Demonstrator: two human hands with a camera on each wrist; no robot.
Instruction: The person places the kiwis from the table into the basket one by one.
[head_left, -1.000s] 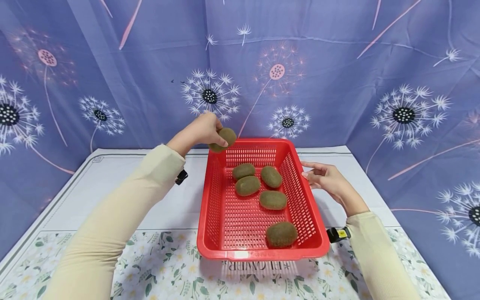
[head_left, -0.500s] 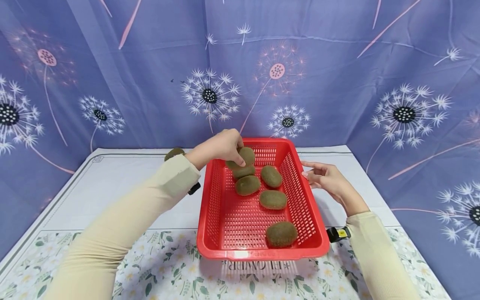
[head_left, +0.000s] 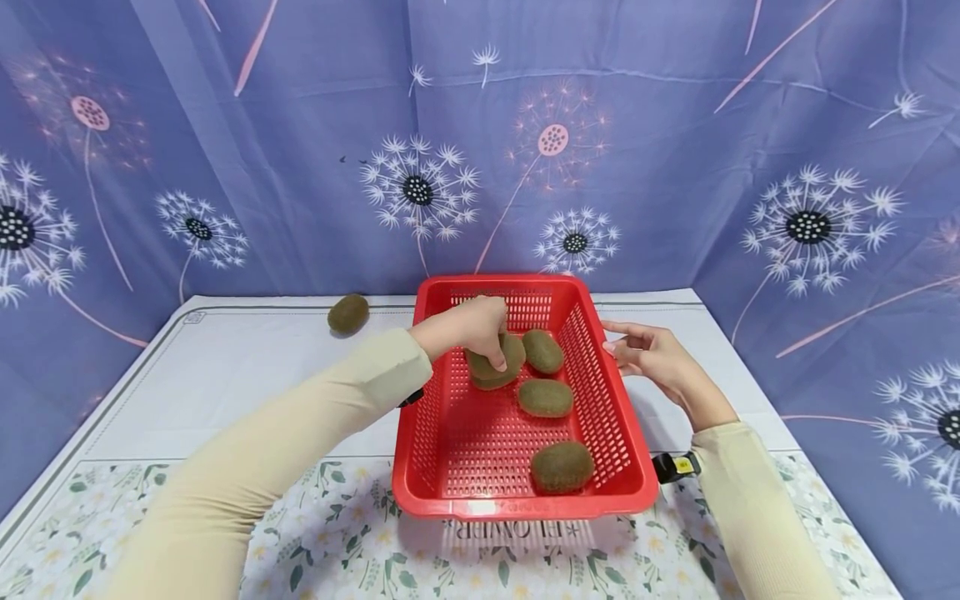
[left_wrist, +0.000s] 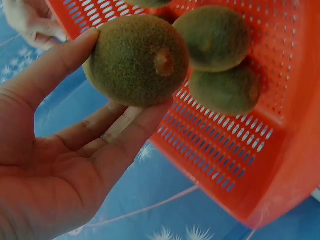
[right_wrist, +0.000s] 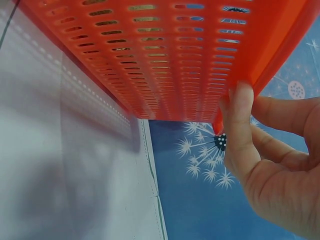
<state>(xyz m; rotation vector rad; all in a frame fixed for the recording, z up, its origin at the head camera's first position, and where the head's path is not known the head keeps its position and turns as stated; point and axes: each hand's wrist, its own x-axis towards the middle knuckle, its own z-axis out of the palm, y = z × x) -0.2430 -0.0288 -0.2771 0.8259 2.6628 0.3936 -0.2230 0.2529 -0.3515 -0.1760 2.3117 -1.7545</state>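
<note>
My left hand [head_left: 480, 327] holds a brown kiwi [left_wrist: 132, 65] between thumb and fingers, inside the red perforated plastic basket [head_left: 523, 507]. In the head view that kiwi overlaps another kiwi [head_left: 491, 383] in the basket's left half. Three more lie to the right: one kiwi [head_left: 542, 352] toward the back, another kiwi [head_left: 546, 398] at mid-length, and a kiwi [head_left: 562, 467] near the front. On the basket's right side my right hand [head_left: 651, 357] grips the rim, its thumb and fingers visible there in the right wrist view.
One kiwi [head_left: 348, 314] lies on the table outside the basket, at the back left. The table has a white cloth [head_left: 247, 375] with a flowered front part [head_left: 330, 533]. A blue dandelion-print curtain [head_left: 300, 125] stands behind and at both sides.
My left hand has carried its kiwi from over the basket's back left corner down and rightward into the basket. The kiwi on the table, earlier hidden by the arm, shows now. The right hand stays put.
</note>
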